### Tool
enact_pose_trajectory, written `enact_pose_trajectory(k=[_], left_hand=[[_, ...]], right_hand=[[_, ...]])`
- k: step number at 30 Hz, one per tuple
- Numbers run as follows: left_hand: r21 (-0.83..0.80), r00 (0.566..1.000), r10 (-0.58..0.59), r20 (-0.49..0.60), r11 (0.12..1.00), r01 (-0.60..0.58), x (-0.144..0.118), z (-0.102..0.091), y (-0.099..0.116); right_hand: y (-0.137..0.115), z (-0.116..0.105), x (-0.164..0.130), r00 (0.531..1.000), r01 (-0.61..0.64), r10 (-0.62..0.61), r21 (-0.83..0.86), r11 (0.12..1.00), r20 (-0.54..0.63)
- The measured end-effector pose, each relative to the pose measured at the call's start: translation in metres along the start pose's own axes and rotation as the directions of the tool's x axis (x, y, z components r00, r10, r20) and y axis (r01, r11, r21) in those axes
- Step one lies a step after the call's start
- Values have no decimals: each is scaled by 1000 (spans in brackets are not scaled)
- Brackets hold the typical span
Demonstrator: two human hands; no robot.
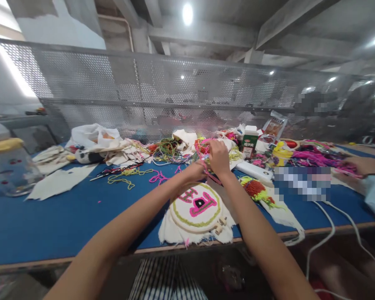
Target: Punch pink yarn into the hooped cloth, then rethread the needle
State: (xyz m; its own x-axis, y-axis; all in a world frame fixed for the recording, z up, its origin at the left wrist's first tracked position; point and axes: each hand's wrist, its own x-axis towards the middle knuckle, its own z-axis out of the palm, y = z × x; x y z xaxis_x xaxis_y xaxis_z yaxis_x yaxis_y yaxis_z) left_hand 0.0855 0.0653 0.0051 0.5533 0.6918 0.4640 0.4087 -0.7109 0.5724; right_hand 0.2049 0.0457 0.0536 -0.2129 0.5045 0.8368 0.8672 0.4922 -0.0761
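Observation:
An embroidery hoop point(187, 225) holding white cloth lies on the blue table, just this side of my hands. Pink stitched shapes with a black centre fill the cloth, inside a yellow-green stitched ring. Beyond the hoop, my right hand point(219, 157) is closed, its fingers bent at a bundle of pink yarn point(203, 145). My left hand point(196, 171) sits lower and beside it, fingers drawn together near the same strands; what they grip is hidden. Loose yellow yarn point(129, 171) and a pink strand point(158, 177) trail to the left.
Cloth scraps and tangled yarn point(167, 150) line the back, before a perforated metal screen point(175, 91). To the right are a white power bank point(254, 171), a green-and-white carton point(250, 141) and white cables point(326, 229). A jar point(11, 166) stands left. Another person's hand point(364, 166) touches magenta yarn.

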Motion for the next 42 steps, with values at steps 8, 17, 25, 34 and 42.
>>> enact_pose_trajectory(k=[8, 17, 25, 34, 42], left_hand=[[263, 992, 123, -15, 958, -115, 4, -5, 1], [585, 977, 95, -190, 811, 34, -60, -83, 1], [752, 988, 104, -112, 659, 16, -58, -69, 15], [829, 988, 103, -116, 558, 39, -64, -69, 16], [840, 994, 79, -75, 542, 21, -63, -64, 16]], right_hand=[[6, 0, -3, 998, -64, 64, -58, 996, -9], [-1, 19, -8, 985, 44, -47, 20, 999, 164], [-5, 27, -14, 965, 98, -125, 123, 987, 232], [-8, 32, -16, 957, 75, -128, 205, 976, 259], [-21, 36, -21, 936, 91, -168, 249, 964, 309]])
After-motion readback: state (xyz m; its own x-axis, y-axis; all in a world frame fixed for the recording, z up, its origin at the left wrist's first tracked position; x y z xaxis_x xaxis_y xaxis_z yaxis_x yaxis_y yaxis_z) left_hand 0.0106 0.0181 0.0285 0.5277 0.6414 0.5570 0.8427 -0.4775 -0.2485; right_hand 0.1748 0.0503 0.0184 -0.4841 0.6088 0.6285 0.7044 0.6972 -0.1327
